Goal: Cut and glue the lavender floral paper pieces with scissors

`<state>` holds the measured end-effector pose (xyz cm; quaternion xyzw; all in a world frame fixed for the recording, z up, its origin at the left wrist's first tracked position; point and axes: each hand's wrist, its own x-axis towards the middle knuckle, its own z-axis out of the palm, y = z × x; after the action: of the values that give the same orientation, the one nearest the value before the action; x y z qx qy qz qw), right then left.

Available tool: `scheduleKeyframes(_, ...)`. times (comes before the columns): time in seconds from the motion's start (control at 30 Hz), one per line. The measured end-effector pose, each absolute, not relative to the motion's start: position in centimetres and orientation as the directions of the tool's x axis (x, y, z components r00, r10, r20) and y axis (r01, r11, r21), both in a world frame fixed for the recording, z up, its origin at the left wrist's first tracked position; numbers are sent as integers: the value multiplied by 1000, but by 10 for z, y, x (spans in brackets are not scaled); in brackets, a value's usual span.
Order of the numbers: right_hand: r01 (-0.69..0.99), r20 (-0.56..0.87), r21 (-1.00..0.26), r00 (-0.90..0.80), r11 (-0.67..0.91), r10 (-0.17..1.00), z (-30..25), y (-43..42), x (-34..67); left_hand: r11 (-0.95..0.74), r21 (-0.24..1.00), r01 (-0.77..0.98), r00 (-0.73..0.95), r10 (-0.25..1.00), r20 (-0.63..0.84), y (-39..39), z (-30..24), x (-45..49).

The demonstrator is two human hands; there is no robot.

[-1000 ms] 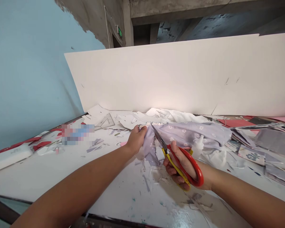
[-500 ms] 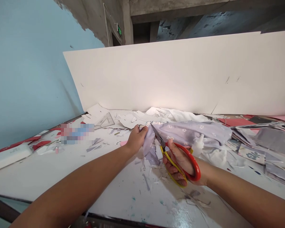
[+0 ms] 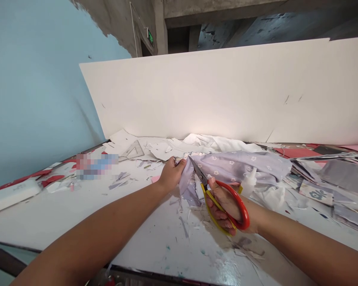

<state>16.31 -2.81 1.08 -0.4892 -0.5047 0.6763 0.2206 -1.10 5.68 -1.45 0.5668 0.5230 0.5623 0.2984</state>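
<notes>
A lavender cloth with white flowers (image 3: pixel 235 162) lies bunched across the middle of the table. My left hand (image 3: pixel 172 173) pinches its left end between thumb and fingers. In my right hand (image 3: pixel 223 204) is a pair of scissors (image 3: pixel 200 174) with one red and one yellow handle. The fingers wrap round the handles, and the blades point up and left at the cloth, their tips close beside my left thumb. Whether the cloth lies between the blades I cannot tell. Just right of the scissors stands a small white squeeze bottle (image 3: pixel 250 179), partly hidden behind my right hand.
The white table (image 3: pixel 131 222) is strewn with cloth and paper scraps. A clear set square (image 3: pixel 133 151) lies at the back left, near crumpled white cloth (image 3: pixel 220 142). Stacked fabric pieces (image 3: pixel 316 190) sit at right. A tall white board (image 3: pixel 211 95) stands behind.
The handles of the scissors have shifted slightly left and closer together. My left hand keeps its hold on the cloth in the same place.
</notes>
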Motion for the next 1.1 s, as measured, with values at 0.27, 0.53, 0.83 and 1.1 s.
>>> scheduleKeyframes(0.27, 101, -434, -893, -444, -438, 784, 14, -28, 164, -284, 930, 232, -130, 939, 319, 59, -14, -15)
scheduleKeyframes(0.53, 52, -486, -846, -485, -530, 728, 15, -24, 167, -631, -200, 749, 393, 181, 901, 72, -12, -50)
scheduleKeyframes(0.83, 106, -536, -813, -520, -572, 666, 21, -23, 169, -711, -294, 639, 591, 209, 779, 52, 0, -33)
scheduleKeyframes(1.1, 285, -575, -813, -530, -508, 623, 26, -27, 187, -418, 824, 382, -93, 870, 484, 54, 22, -24)
